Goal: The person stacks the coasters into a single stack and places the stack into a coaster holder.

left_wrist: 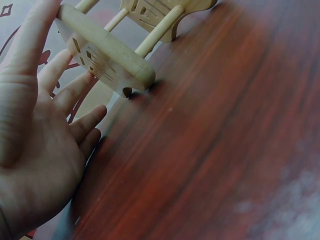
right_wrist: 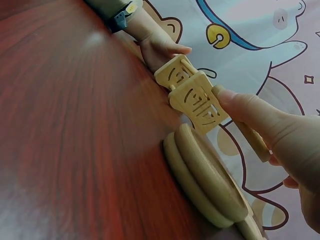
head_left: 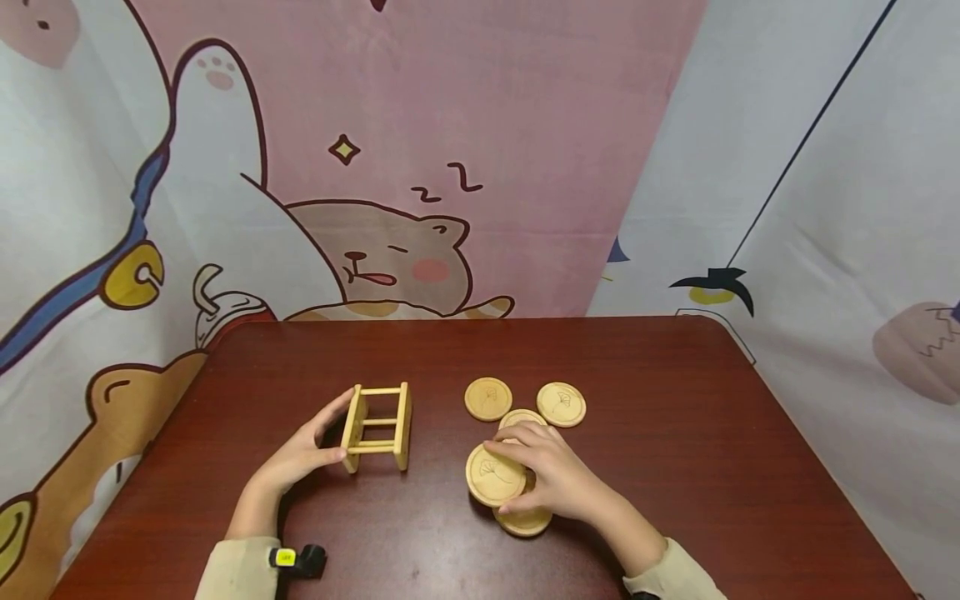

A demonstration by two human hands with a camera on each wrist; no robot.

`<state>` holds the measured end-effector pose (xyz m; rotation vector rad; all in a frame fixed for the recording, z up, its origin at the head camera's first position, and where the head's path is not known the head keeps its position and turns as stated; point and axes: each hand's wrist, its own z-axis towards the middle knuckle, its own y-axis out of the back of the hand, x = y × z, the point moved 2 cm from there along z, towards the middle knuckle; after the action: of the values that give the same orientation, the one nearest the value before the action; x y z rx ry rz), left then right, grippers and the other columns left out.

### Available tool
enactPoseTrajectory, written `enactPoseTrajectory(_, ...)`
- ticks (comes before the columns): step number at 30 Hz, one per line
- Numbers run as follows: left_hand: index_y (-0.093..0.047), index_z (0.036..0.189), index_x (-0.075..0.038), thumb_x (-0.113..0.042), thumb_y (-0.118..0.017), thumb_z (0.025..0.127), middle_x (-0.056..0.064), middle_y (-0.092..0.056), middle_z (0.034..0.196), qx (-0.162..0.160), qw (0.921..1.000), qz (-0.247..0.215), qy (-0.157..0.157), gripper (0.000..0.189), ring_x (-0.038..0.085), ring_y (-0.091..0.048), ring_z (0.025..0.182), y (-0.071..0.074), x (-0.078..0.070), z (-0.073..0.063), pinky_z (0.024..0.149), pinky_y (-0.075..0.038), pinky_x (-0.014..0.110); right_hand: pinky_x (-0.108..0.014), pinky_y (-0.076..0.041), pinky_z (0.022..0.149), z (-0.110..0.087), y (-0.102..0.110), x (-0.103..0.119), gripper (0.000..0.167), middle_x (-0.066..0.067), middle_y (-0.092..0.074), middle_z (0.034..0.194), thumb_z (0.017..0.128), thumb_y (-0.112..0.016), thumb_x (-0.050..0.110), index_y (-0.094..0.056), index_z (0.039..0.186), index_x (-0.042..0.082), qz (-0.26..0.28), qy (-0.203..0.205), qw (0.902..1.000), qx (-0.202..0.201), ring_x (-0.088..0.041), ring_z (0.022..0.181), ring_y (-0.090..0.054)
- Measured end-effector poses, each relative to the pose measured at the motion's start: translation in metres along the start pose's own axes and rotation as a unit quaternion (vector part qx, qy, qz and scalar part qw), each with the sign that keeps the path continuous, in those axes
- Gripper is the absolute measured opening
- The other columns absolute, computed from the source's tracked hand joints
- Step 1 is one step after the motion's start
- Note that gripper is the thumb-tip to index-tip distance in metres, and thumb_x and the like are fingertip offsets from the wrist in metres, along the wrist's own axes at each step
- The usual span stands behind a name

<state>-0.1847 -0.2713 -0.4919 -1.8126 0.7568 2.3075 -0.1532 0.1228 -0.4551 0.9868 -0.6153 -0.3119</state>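
On the left of the table, my left hand (head_left: 300, 454) holds a small wooden coaster rack (head_left: 402, 429) by its left side panel. The left wrist view shows the thumb and fingers at the edges of the cut-out panel (left_wrist: 107, 55). My right hand (head_left: 558, 471) pinches a round wooden coaster (head_left: 491, 477) with a leaf engraving between thumb and fingers. In the right wrist view this coaster (right_wrist: 252, 140) appears edge-on, raised above two overlapping coasters (right_wrist: 200, 180). Below the held one, another coaster (head_left: 525, 523) lies partly covered.
Behind the right hand lies a partly hidden coaster (head_left: 522, 417), with a coaster (head_left: 488, 398) to its back left and another coaster (head_left: 561, 404) to its back right. The dark red-brown table (head_left: 637, 358) ends at a cartoon-printed cloth (head_left: 525, 125).
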Motion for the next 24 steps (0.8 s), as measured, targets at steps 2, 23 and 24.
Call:
enactPoseTrajectory(2,-0.023,0.153,-0.020,-0.015,-0.075,0.083,0.012,-0.024,0.155,0.000,1.0000,-0.001,0.002,0.088,0.014,-0.024,0.137,0.000,0.000,0.000,0.100,-0.012,0.066,-0.047,-0.033,0.095,-0.004,0.001,-0.001,0.081,0.002,-0.057,0.123,0.059,-0.084,0.053,-0.063,0.128,0.017,-0.001,0.001,1.0000,-0.002,-0.022,0.121,-0.045)
enactPoseTrajectory(23,-0.023,0.154,-0.022,-0.018,-0.076,0.083,0.012,-0.023,0.155,0.000,0.9999,0.004,0.009,0.088,0.035,-0.018,0.138,0.000,0.002,0.000,0.099,-0.013,0.068,-0.044,-0.034,0.090,-0.042,0.002,-0.013,0.080,0.006,-0.055,0.123,0.061,-0.080,0.058,-0.062,0.128,0.018,-0.001,-0.011,0.9999,-0.007,-0.019,0.116,-0.046)
enactPoseTrajectory(24,-0.023,0.154,-0.022,-0.019,-0.076,0.083,0.012,-0.023,0.155,-0.001,0.9999,0.005,0.009,0.088,0.033,-0.019,0.138,0.000,0.002,0.000,0.099,-0.013,0.068,-0.044,-0.034,0.089,-0.043,0.002,-0.013,0.079,0.006,-0.055,0.123,0.061,-0.081,0.058,-0.062,0.128,0.018,-0.004,-0.008,0.9999,-0.008,-0.019,0.115,-0.046)
